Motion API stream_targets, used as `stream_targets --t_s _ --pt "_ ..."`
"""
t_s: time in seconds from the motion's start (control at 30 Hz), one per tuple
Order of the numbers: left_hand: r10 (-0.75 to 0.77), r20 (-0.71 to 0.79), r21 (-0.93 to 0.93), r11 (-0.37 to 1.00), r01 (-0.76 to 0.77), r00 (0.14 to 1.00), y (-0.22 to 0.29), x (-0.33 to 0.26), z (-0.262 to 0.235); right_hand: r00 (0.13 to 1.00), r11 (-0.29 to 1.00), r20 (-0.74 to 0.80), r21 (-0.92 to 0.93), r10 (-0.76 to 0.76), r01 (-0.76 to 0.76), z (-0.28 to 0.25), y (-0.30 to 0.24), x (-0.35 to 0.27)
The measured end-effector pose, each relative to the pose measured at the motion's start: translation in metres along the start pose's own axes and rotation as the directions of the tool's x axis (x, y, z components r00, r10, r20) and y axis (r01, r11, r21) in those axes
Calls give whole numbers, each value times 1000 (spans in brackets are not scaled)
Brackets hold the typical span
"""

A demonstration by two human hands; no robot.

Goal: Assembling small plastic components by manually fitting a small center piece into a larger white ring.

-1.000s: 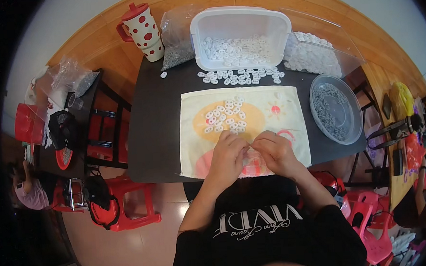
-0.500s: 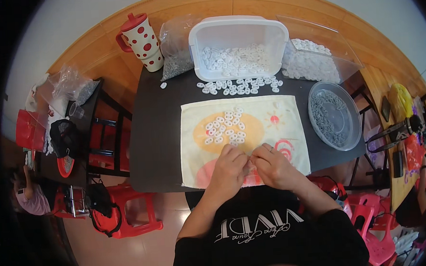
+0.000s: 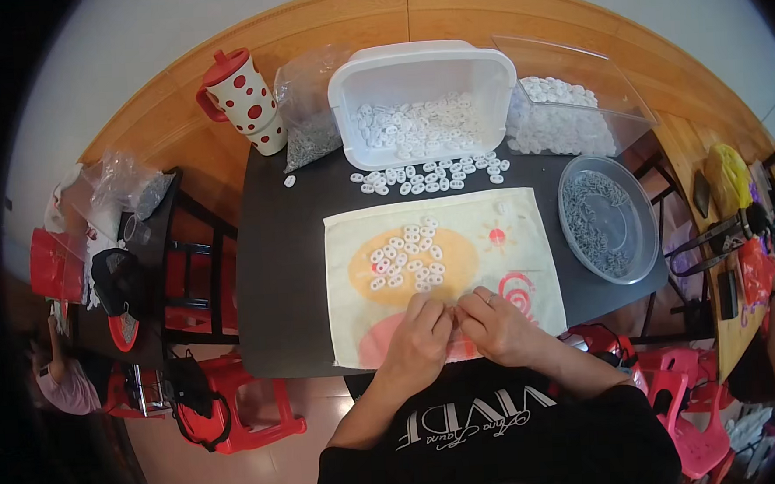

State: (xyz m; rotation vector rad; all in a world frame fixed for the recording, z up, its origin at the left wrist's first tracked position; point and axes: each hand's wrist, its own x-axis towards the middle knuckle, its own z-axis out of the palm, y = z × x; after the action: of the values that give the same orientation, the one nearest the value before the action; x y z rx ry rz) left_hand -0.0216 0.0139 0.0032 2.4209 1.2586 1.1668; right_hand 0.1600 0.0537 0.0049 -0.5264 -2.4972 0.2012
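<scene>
My left hand (image 3: pixel 420 337) and my right hand (image 3: pixel 495 324) meet fingertip to fingertip over the near edge of a cream cloth (image 3: pixel 511 262) with orange and red prints. Their fingers are curled together around something too small to make out. A cluster of several small white plastic pieces (image 3: pixel 408 257) lies on the cloth just beyond my hands. More white pieces (image 3: pixel 428 175) are strewn on the dark table (image 3: pixel 275 274) in front of a tipped white tub (image 3: pixel 421 100) that holds many of them.
A round clear bowl of small grey parts (image 3: pixel 607 217) sits at the right. A clear tray of white pieces (image 3: pixel 565 110) stands behind it. A red-dotted lidded cup (image 3: pixel 244 100) and a plastic bag of grey bits (image 3: pixel 310 132) are at the back left. Red stools (image 3: pixel 229 399) stand on the left.
My hands stay joined at the near edge of the cloth; only the view has shifted slightly.
</scene>
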Motion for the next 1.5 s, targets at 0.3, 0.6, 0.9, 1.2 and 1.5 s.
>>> stream_targets --t_s 0.3,0.6,0.9,1.2,1.5 --pt "52 46 36 998 -54 998 -1 2 0 999 999 52 -39 -15 17 -3 0 1" --pt "85 92 47 995 -90 992 -1 1 0 999 1000 47 -13 -19 19 -4 1 1" --pt "9 50 -31 1000 -7 999 -3 -2 1 1000 998 -9 68 2 -1 1 2 -1" --pt "-179 -70 -216 963 160 981 -8 4 -4 935 855 -35 418 353 -307 5 11 -2" --pt "-579 144 -849 345 401 803 -9 -9 2 830 455 18 830 558 -324 0 -6 0"
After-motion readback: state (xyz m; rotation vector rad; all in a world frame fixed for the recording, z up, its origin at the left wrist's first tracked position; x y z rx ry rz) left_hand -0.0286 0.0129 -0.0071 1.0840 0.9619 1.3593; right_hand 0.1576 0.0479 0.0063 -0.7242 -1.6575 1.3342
